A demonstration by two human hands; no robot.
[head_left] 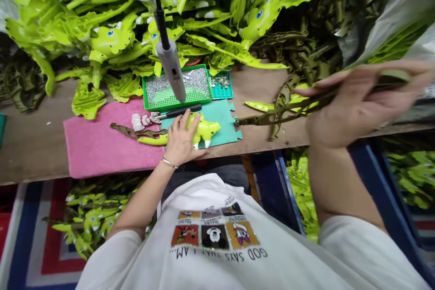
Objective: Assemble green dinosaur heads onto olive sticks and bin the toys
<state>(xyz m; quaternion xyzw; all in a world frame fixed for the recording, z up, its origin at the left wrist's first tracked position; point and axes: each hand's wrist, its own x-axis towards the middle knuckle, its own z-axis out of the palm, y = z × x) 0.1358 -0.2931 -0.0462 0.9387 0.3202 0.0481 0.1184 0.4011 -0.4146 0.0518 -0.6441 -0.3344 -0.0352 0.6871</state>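
My left hand [182, 139] rests on a lime-green toy dinosaur [205, 130] with white feet, its fingers curved over the body and holding it on the teal foam mat [224, 120]. The toy's tail and a dark olive plastic strip [127, 131] extend left over the pink cloth [91, 140]. Out to the right, my right hand [343, 104] is raised and slightly blurred, its fingers closed round a long dark olive plastic piece [288, 111]. A black-handled tool [180, 111] with cloth wrapped at one end lies just behind the toy.
A grey electric screwdriver [171, 70] hangs over a green tray [204, 96] of small screws. Beside it, a teal tray [222, 93] holds small round metal pieces. Lime dinosaur halves [112, 41] are heaped behind, with olive parts [302, 54] at right. Blue crates [275, 186] stand below the table.
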